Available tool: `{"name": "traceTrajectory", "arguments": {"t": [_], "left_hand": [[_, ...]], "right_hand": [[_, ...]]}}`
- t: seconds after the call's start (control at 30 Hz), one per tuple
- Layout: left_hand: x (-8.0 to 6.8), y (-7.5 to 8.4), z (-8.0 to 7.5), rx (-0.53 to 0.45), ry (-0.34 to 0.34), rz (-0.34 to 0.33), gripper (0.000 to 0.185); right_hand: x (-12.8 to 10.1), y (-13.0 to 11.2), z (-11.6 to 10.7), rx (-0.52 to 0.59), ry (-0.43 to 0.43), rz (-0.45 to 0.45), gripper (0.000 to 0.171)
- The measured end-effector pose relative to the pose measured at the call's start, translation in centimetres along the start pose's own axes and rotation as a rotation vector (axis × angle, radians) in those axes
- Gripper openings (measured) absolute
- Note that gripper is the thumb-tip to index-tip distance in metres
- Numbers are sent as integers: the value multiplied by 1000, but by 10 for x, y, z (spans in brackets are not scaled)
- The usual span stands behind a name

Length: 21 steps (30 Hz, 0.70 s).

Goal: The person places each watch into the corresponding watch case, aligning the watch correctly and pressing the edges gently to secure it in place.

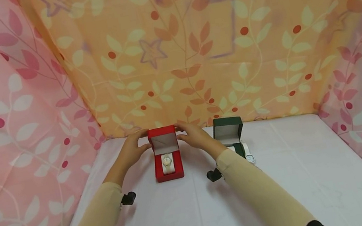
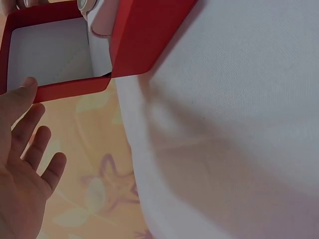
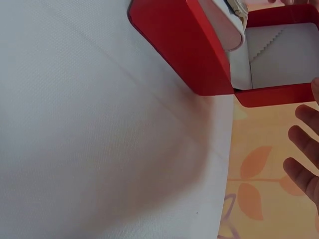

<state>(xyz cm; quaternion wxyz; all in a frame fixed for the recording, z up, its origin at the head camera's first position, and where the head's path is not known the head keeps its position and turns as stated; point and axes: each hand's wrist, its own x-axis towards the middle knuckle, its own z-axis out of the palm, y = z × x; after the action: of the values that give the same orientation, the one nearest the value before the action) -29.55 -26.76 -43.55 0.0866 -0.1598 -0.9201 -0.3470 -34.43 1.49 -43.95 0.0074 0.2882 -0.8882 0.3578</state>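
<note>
A red watch box (image 1: 170,176) stands on the white-covered table with its lid (image 1: 160,131) raised. Inside, a pale-strapped wristwatch (image 1: 167,162) is wrapped around a white cushion. My left hand (image 1: 132,148) holds the lid by its left side, the thumb (image 2: 22,97) at the rim and the other fingers spread loosely. On the opposite side my right hand (image 1: 196,137) holds the lid between thumb and forefinger; in the right wrist view its remaining fingers (image 3: 304,137) are spread apart. The fingertips behind the lid are partly hidden.
Right of the right hand stands a green watch box (image 1: 227,122), lid raised, partly covered by my right forearm. A white-strapped watch (image 1: 249,156) lies against its right side. An orange patterned cloth (image 1: 170,50) hangs behind the table, with pink cloth (image 1: 12,167) at the sides.
</note>
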Motion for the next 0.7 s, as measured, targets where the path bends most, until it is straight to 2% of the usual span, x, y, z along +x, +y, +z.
{"name": "traceTrajectory", "arguments": {"t": [0.23, 0.53, 0.7], "left_hand": [[4, 0, 4, -25, 4, 9, 53], [1, -1, 6, 9, 28, 11, 46], [-2, 1, 5, 24, 53, 36, 43]], "right_hand": [[1, 0, 2, 31, 1, -23, 47], [0, -1, 3, 51, 7, -4, 41], [-1, -3, 2, 62, -1, -9, 35]]}}
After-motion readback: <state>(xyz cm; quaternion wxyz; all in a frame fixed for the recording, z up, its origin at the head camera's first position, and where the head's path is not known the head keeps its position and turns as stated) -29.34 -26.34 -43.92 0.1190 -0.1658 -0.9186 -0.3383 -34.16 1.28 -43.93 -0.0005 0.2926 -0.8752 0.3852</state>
